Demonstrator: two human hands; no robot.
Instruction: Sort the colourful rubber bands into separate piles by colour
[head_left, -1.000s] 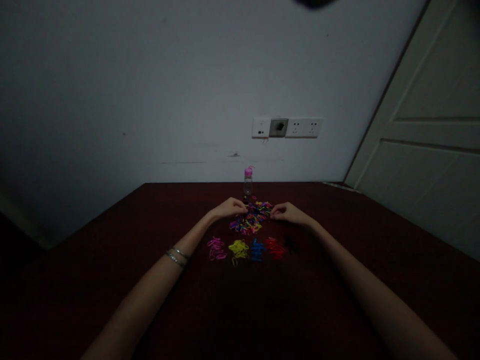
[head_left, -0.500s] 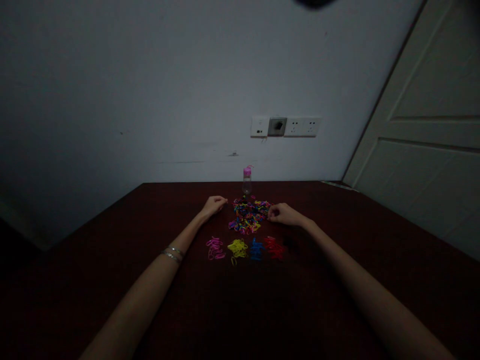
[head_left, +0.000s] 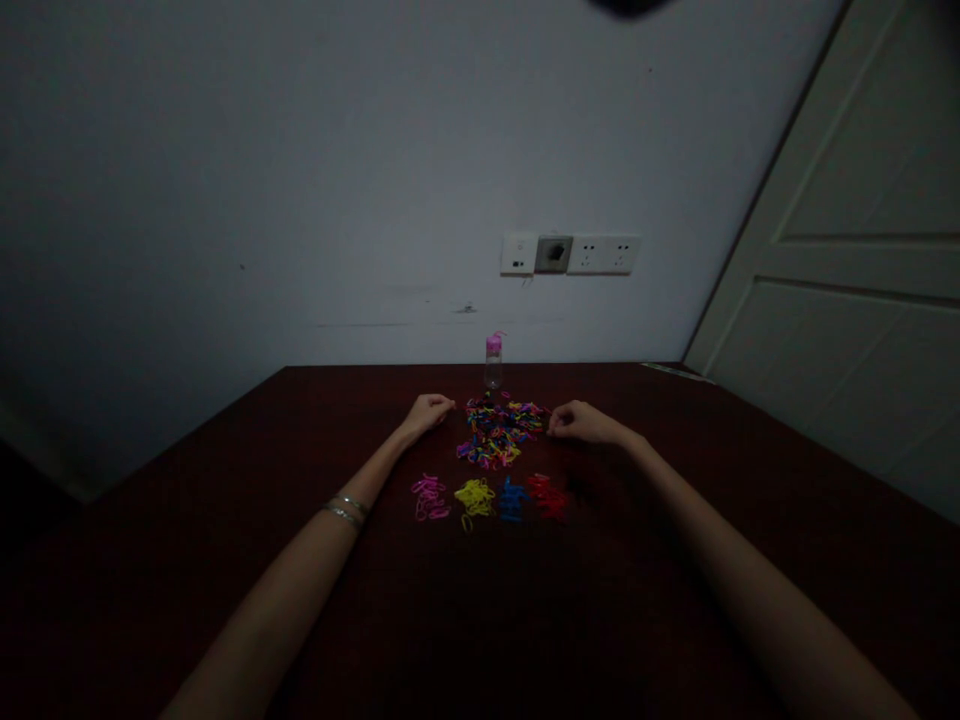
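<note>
Dark desk (head_left: 480, 610), dim light. Both forearms reach in from the near edge; bracelets (head_left: 344, 510) on left wrist. Nearest bands sit in a row, sorted by colour, left to right: pink bands (head_left: 431, 502), yellow bands (head_left: 475, 496), blue bands (head_left: 512, 497), red bands (head_left: 549, 498). One loose yellow loop (head_left: 467, 524) lies just nearer than the rest of the yellow. Something dark right of the red, too dim to make out.

Behind the row: mixed pile (head_left: 498, 432) of multicoloured bands, mid-desk, between the hands. Right hand (head_left: 583, 422) at pile's right edge, fingers curled in; contact unclear. Left hand (head_left: 430, 411) just off pile's left edge, fingers bent, tips close together. Hands well apart from each other; can't tell if either grips a band.

Beyond pile: clear bottle (head_left: 493, 374), upright, pink cap (head_left: 493, 343). Then wall (head_left: 337, 180) with sockets (head_left: 604, 255); door (head_left: 855, 250) at right.
</note>
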